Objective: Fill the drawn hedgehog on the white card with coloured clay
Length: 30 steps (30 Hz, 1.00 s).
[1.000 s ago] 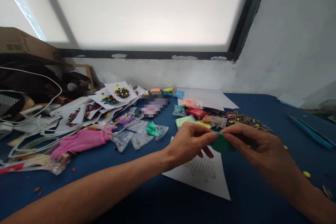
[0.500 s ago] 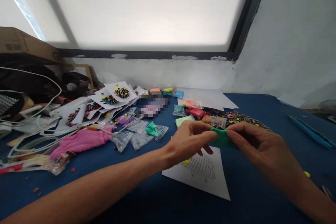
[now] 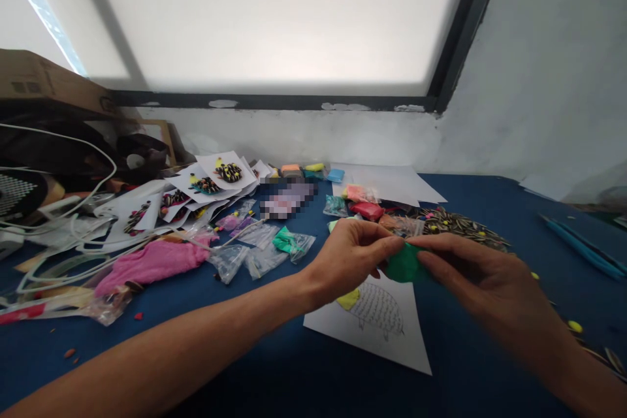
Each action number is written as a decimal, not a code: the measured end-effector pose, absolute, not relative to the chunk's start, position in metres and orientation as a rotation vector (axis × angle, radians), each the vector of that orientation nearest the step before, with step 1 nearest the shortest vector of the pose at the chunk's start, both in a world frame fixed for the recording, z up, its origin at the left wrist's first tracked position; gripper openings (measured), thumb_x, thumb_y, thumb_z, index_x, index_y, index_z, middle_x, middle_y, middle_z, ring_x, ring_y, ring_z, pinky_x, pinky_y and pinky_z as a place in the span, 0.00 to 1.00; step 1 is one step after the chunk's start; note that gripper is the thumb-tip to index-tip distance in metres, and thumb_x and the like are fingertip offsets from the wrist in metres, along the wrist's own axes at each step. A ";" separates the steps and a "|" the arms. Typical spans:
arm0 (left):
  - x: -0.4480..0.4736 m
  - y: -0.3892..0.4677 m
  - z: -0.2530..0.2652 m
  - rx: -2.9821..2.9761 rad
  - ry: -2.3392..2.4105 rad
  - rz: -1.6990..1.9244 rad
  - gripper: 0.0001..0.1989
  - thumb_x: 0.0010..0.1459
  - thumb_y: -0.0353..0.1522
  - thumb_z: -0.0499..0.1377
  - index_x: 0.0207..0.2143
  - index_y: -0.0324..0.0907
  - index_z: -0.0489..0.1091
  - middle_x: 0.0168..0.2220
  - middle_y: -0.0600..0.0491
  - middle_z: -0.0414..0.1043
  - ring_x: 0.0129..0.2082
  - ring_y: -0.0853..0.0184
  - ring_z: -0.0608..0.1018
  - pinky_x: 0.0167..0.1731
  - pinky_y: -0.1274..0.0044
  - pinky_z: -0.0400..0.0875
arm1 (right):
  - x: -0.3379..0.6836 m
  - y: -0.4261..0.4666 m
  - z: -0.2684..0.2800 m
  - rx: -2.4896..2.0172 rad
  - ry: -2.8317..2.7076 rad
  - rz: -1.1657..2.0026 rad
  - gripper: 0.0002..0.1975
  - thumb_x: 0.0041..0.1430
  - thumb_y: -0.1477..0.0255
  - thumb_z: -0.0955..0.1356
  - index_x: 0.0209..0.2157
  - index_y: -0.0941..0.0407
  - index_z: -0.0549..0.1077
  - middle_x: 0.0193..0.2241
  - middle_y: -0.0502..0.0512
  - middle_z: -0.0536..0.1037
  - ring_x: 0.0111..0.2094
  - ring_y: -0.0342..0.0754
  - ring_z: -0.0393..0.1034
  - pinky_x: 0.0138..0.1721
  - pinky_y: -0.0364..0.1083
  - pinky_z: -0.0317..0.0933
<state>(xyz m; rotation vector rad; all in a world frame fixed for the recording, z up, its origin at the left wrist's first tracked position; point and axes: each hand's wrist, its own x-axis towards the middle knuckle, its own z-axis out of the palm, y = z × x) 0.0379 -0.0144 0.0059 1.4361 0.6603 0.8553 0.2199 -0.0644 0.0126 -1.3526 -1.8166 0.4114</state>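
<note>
A flattened piece of green modelling clay is held in the air between my two hands. My left hand pinches its upper left edge between thumb and fingers. On the other side, my right hand grips its right edge the same way. Beneath them on the blue table lies a white sheet with a pencil drawing of an animal body covered in small marks, with a yellow patch at its left end. My left hand and the green clay hide the sheet's upper part.
Sunflower seeds are heaped behind my right hand. Bagged clay, including a red packet, lies beyond my hands. A pink cloth, white cables and finished seed pictures crowd the left. A blue long object rests at right.
The green clay has turned in my fingers and now shows a broader, rounder face, hanging slightly further left. Both hands keep their pinch, and my right hand has shifted a little.
</note>
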 end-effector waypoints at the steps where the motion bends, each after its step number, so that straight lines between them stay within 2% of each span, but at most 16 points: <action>1: 0.038 -0.014 0.006 1.432 0.653 0.850 0.09 0.59 0.32 0.60 0.33 0.33 0.75 0.25 0.53 0.71 0.23 0.74 0.71 0.23 0.82 0.65 | 0.219 -0.065 0.013 -1.349 -1.823 0.400 0.11 0.59 0.61 0.68 0.41 0.47 0.79 0.39 0.49 0.81 0.39 0.47 0.76 0.37 0.43 0.70; 6: 0.036 -0.014 0.008 1.430 0.654 0.833 0.09 0.56 0.32 0.63 0.35 0.32 0.76 0.27 0.51 0.72 0.25 0.73 0.71 0.24 0.81 0.65 | 0.218 -0.067 0.015 -1.377 -1.805 0.363 0.12 0.59 0.59 0.67 0.39 0.49 0.79 0.36 0.50 0.81 0.35 0.46 0.75 0.33 0.42 0.69; 9: 0.035 -0.012 0.010 1.417 0.660 0.861 0.07 0.57 0.30 0.62 0.34 0.33 0.75 0.28 0.51 0.72 0.25 0.73 0.71 0.24 0.81 0.65 | 0.221 -0.067 0.017 -1.435 -1.761 0.312 0.14 0.59 0.57 0.67 0.39 0.50 0.78 0.26 0.48 0.78 0.25 0.43 0.70 0.23 0.41 0.63; 11: 0.035 -0.012 0.012 1.412 0.660 0.874 0.06 0.58 0.29 0.61 0.34 0.33 0.75 0.27 0.52 0.72 0.25 0.74 0.71 0.24 0.81 0.65 | 0.222 -0.066 0.017 -1.448 -1.798 0.323 0.14 0.60 0.57 0.66 0.36 0.50 0.78 0.21 0.46 0.73 0.21 0.42 0.65 0.20 0.41 0.59; 14: 0.035 -0.012 0.011 1.417 0.667 0.875 0.06 0.58 0.29 0.61 0.33 0.33 0.74 0.28 0.52 0.71 0.25 0.73 0.71 0.24 0.81 0.66 | 0.223 -0.065 0.017 -1.432 -1.849 0.381 0.13 0.60 0.57 0.66 0.32 0.51 0.77 0.20 0.46 0.72 0.22 0.42 0.64 0.21 0.41 0.58; 19: 0.035 -0.012 0.009 1.433 0.642 0.857 0.08 0.58 0.30 0.61 0.39 0.35 0.76 0.32 0.50 0.74 0.28 0.73 0.73 0.25 0.81 0.67 | 0.222 -0.066 0.016 -1.463 -1.836 0.430 0.15 0.61 0.56 0.65 0.30 0.52 0.74 0.19 0.47 0.69 0.21 0.43 0.62 0.22 0.43 0.56; 22: 0.035 -0.012 0.010 1.435 0.645 0.849 0.08 0.58 0.30 0.61 0.37 0.34 0.76 0.31 0.50 0.74 0.27 0.73 0.72 0.25 0.82 0.66 | 0.222 -0.067 0.016 -1.478 -1.816 0.469 0.17 0.61 0.56 0.64 0.27 0.52 0.73 0.19 0.47 0.68 0.22 0.43 0.62 0.22 0.43 0.56; 26: 0.035 -0.014 0.013 1.412 0.671 0.855 0.07 0.58 0.29 0.61 0.35 0.33 0.75 0.29 0.51 0.73 0.26 0.72 0.73 0.25 0.81 0.66 | 0.219 -0.066 0.018 -1.463 -1.771 0.569 0.14 0.56 0.55 0.68 0.30 0.52 0.75 0.19 0.46 0.69 0.21 0.43 0.61 0.20 0.42 0.56; 30: 0.036 -0.015 0.013 1.414 0.662 0.856 0.06 0.59 0.28 0.60 0.35 0.33 0.75 0.29 0.51 0.73 0.26 0.72 0.73 0.25 0.80 0.66 | 0.218 -0.064 0.019 -1.458 -1.779 0.643 0.16 0.53 0.54 0.69 0.28 0.53 0.75 0.19 0.47 0.70 0.21 0.42 0.61 0.19 0.41 0.56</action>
